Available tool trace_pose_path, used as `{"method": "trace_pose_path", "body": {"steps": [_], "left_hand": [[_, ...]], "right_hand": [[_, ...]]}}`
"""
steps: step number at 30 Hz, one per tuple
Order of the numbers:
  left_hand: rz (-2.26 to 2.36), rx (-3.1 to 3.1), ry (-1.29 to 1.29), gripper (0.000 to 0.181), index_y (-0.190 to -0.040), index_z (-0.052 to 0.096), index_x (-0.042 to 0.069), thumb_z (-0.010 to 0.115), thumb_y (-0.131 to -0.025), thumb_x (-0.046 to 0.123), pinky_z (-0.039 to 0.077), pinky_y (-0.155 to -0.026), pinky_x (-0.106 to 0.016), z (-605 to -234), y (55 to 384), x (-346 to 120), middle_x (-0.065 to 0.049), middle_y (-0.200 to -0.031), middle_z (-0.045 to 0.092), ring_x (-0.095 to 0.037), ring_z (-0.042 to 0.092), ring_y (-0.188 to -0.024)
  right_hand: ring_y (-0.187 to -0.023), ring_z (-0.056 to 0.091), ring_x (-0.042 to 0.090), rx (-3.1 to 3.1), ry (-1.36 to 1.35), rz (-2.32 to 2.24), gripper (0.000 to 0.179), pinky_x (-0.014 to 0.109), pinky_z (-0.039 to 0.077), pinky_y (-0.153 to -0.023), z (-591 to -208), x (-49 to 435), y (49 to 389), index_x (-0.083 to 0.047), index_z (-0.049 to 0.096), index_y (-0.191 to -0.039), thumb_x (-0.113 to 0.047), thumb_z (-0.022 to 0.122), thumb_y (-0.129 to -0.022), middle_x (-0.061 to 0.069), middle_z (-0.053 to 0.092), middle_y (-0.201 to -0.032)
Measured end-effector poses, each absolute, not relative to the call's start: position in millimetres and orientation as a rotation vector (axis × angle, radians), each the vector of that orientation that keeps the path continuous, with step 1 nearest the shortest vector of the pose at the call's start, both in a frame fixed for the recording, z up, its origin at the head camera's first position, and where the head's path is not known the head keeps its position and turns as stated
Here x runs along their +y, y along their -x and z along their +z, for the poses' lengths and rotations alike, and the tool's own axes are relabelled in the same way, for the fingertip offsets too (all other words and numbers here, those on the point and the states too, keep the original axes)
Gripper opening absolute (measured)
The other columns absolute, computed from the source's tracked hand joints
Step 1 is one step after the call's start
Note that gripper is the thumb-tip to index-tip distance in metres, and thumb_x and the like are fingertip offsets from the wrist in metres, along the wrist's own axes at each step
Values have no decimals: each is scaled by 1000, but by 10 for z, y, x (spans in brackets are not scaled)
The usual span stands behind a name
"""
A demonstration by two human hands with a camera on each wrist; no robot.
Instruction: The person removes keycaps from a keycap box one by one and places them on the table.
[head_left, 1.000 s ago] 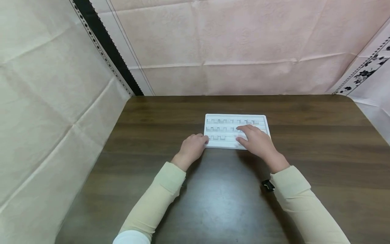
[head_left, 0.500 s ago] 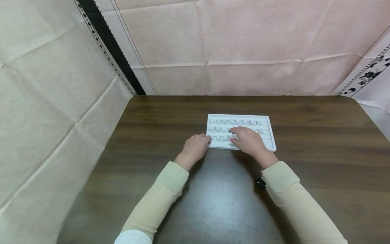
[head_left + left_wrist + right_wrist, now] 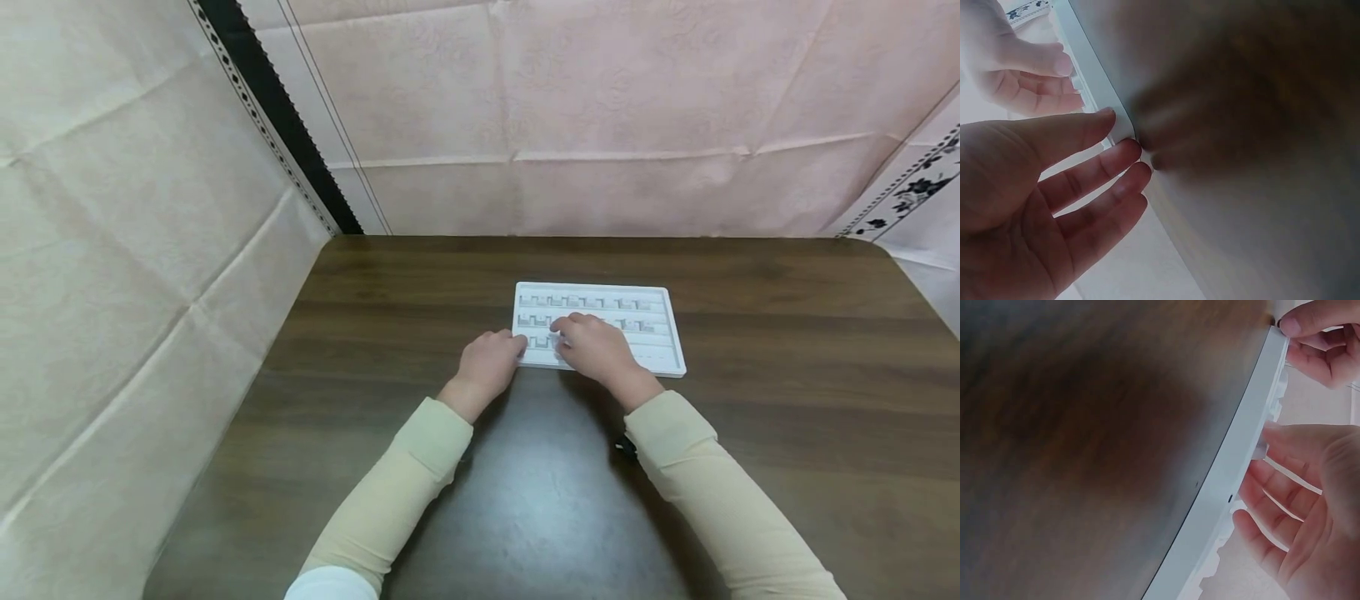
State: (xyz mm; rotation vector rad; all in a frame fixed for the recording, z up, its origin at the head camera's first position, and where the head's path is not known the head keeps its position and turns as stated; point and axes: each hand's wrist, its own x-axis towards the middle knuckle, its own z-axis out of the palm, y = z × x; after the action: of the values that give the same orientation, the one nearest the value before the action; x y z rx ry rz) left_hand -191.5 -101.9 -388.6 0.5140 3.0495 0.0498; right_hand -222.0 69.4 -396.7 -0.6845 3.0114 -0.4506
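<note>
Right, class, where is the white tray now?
In the head view, the white tray lies right of centre on the brown table, with the left hand at its near left corner and the right hand over its near edge.

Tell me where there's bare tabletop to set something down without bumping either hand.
Bare tabletop lies right of the white board and left of the left hand. A narrower strip runs between the board and the pink cloth. The board's near-left part is crowded: the left hand grips its corner, and the right hand is close by.

White board (image 3: pixel 654 359), flat on table (image 3: pixel 420 283); small pieces (image 3: pixel 1209 563) rowed, possibly translucent.
</note>
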Motion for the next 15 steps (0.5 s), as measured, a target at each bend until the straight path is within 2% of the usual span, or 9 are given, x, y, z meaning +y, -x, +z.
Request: {"method": "trace_pose_path", "body": {"steps": [15], "left_hand": [[76, 3025, -476, 17, -102, 63, 16, 50, -93, 9, 49, -68, -34, -3872, 1931, -993, -6, -95, 64, -21, 57, -78]], "right_hand": [[-89, 60, 26, 3088, 749, -352, 23, 38, 51, -75, -3978, 659, 2205, -7, 66, -108, -13, 59, -87, 12, 65, -104]]}}
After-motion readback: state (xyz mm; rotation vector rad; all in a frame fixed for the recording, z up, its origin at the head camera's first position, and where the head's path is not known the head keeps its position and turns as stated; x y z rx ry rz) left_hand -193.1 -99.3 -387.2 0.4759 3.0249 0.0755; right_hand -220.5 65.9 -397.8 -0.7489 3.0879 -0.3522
